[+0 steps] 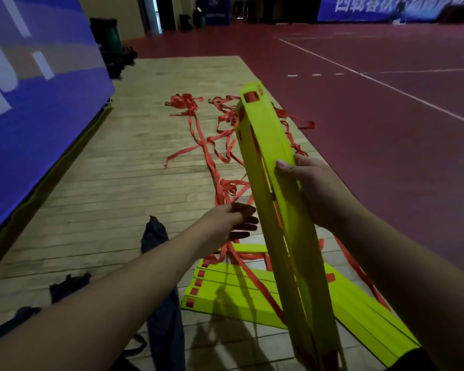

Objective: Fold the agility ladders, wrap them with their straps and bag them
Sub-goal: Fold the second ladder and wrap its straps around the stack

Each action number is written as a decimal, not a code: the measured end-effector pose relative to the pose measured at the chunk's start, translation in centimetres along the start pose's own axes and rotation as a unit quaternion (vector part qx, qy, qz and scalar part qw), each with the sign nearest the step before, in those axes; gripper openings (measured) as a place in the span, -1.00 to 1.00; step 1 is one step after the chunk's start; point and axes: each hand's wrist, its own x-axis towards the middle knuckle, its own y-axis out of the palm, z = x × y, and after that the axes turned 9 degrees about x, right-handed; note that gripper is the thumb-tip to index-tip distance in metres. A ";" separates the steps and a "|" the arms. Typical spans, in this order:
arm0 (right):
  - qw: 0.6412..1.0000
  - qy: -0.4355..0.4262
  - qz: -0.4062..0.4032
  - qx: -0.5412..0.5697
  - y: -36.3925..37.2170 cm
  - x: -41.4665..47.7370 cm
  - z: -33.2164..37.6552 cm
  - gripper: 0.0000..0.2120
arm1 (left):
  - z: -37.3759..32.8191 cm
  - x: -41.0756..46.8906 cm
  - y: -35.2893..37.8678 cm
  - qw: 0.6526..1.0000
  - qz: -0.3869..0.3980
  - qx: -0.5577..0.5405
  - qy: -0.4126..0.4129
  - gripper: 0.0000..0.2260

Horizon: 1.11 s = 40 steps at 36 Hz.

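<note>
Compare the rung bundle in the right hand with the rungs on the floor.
The held bundle stands tilted on end; the floor rungs lie flat. The held bundle is stacked face to face; the floor rungs fan out side by side. The right hand grips the held bundle; nothing holds the floor rungs. Both: yellow, red strap at the ends.

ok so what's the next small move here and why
Probably close the left hand on the held rungs and press them flush: only the right hand grips them, gaps show between them, and the straps lie loose on the floor.
</note>
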 end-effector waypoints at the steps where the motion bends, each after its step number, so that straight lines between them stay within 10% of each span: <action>1: 1.000 0.000 0.001 0.002 0.2 0.1 0.0 -0.82 | 0.2 0.2 0.4 1.000 0.005 0.006 -0.003 -0.76; 10: 0.999 -0.040 0.009 0.028 0.5 -0.4 0.8 -0.86 | -0.2 0.0 2.2 0.992 0.033 -0.121 -0.034 -0.53; 20: 0.997 -0.031 -0.046 0.044 0.2 -0.8 1.2 -0.55 | 0.7 0.1 1.8 0.998 -0.046 -0.041 -0.016 -0.79; 32: 0.983 -0.015 -0.135 -0.120 -2.0 -0.3 0.6 -0.90 | -1.4 -0.3 -0.2 0.985 -0.134 -0.097 0.037 -0.82; 40: 0.967 0.080 -0.136 -0.199 -3.0 0.7 -3.4 -0.75 | -4.6 -1.7 -1.6 0.987 -0.112 -0.061 0.100 -0.63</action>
